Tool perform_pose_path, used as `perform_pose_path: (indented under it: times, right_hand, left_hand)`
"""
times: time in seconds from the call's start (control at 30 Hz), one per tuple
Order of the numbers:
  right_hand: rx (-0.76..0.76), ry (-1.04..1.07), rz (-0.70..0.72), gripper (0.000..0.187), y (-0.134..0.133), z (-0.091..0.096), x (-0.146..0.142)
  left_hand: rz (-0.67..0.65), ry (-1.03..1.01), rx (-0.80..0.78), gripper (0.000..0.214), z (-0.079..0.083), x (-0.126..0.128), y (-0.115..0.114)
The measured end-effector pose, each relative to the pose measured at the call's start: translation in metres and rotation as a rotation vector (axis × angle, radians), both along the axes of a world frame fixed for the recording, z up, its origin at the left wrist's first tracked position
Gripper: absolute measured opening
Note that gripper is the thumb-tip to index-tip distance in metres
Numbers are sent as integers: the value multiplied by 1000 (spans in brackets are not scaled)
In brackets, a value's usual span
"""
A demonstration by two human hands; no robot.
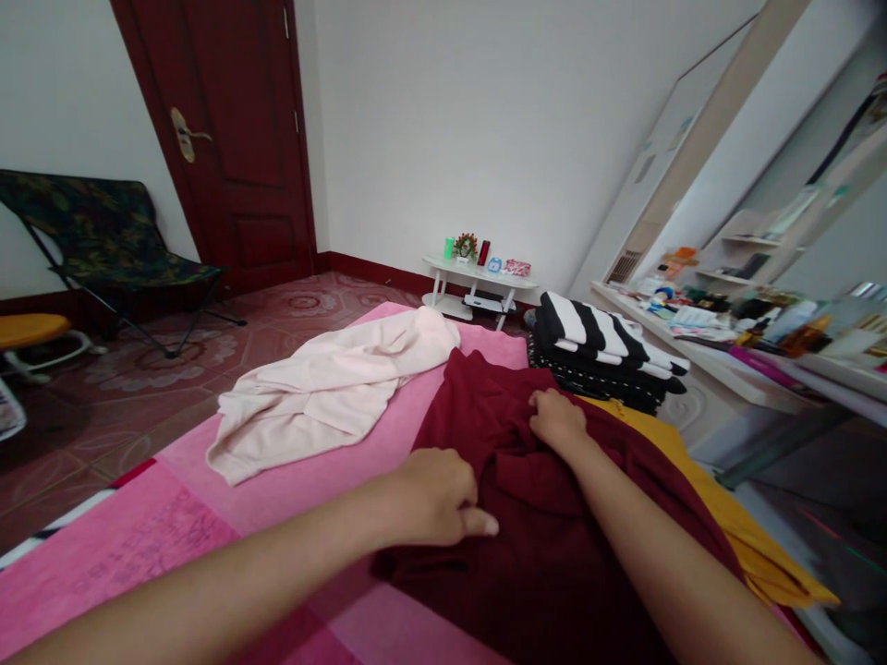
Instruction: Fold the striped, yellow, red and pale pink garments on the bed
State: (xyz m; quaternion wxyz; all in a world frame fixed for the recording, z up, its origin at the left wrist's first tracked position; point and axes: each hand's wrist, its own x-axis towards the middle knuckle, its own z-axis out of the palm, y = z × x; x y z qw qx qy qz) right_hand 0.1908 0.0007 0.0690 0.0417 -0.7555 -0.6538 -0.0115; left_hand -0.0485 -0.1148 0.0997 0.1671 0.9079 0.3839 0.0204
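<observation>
Two contacts: left hand [440,499] and right hand [558,423], each curled narrow on the maroon garment [547,563]; I cannot tell whether either grips it. Its long axis runs toward the bed's [198,485] far edge, right hand nearer that edge.

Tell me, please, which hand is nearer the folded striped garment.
Right: the right hand is in front of the folded striped garment; the left hand is farther left, lower in view.
</observation>
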Motion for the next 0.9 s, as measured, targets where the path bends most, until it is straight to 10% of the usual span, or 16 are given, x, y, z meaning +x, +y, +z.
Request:
perform_pose_path:
  times: [0.17, 0.33, 0.67, 0.9]
  right_hand:
    - [71, 126, 84, 28, 40, -14, -24]
    - [144, 192, 30, 39, 59, -45, -38]
    - [439, 238, -345, 37, 38, -53, -31]
    - [436, 147, -31, 27, 38, -41, -43]
  left_hand:
    - [333, -278, 312, 28, -47, 19, 36]
    - [346, -299, 423, 50, -95, 23, 46]
    - [314, -257, 399, 57, -93, 26, 45]
    - [283, -206, 337, 50, -101, 27, 46]
